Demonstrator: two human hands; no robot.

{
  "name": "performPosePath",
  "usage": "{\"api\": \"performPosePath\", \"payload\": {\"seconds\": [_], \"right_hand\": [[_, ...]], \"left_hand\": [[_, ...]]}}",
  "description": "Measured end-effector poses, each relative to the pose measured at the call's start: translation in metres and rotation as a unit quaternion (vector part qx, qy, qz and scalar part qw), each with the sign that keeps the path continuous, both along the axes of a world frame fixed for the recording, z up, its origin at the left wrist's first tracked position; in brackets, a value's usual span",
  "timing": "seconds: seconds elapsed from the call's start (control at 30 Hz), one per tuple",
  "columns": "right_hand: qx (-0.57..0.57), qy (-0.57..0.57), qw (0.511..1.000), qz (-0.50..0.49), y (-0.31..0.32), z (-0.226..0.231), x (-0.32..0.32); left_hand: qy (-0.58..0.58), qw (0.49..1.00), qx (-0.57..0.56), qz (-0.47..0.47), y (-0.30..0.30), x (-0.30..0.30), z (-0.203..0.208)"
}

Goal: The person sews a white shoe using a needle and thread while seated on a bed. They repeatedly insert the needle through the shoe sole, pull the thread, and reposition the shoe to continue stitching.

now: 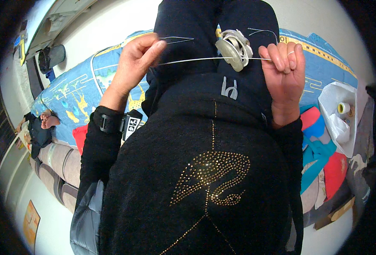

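Closest in: dark top (145, 178), gold-studded bird motif (213, 170) on the front. Beyond it, both hands raised over the lap. Left hand (141, 55) narrowed, fingers curled, thumb pressed in, apparently gripping the white cord (188, 61); a thin loop sticks out from its fingertips. Right hand (285, 70) curled tight around the cord's other end. Cord runs nearly straight between them, across a pale, round, reel-like piece (234, 53) above the dark trousers (188, 25), nearer the right hand; cannot tell if cord is threaded through. Farther out: blue patterned cover (75, 100); to the right, teal cloth (317, 148) and a white container (330, 102) holding a roll (344, 108).
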State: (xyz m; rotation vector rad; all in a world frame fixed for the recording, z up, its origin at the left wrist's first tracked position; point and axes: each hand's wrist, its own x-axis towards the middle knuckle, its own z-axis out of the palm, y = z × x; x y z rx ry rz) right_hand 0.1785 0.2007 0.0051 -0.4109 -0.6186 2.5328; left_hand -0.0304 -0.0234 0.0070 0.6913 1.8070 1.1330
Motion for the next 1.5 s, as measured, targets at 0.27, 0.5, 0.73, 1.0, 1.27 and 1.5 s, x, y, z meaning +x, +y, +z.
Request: {"api": "performPosePath", "payload": {"seconds": [0.27, 0.5, 0.73, 1.0, 1.27, 1.5], "right_hand": [[-0.006, 0.035, 0.994, 0.106, -0.008, -0.005, -0.008], [0.102, 0.044, 0.979, 0.174, -0.016, 0.002, -0.028], [0.091, 0.075, 0.973, 0.2, -0.021, 0.001, -0.045], [-0.134, 0.162, 0.968, 0.136, -0.028, 0.016, -0.062], [-0.221, 0.156, 0.957, 0.109, -0.032, 0.03, -0.059], [0.124, 0.008, 0.984, 0.125, -0.001, 0.057, -0.032]], "left_hand": [[0.322, 0.936, -0.006, -0.144, 0.016, 0.003, -0.004], [0.375, 0.909, 0.078, -0.166, 0.038, 0.031, 0.012], [-0.07, 0.995, 0.067, -0.039, 0.046, 0.055, 0.01], [-0.117, 0.985, 0.119, -0.04, 0.051, 0.051, 0.012], [-0.209, 0.961, 0.041, -0.176, 0.049, 0.037, 0.026], [0.041, 0.955, 0.221, -0.196, 0.077, 0.051, 0.013]]}}
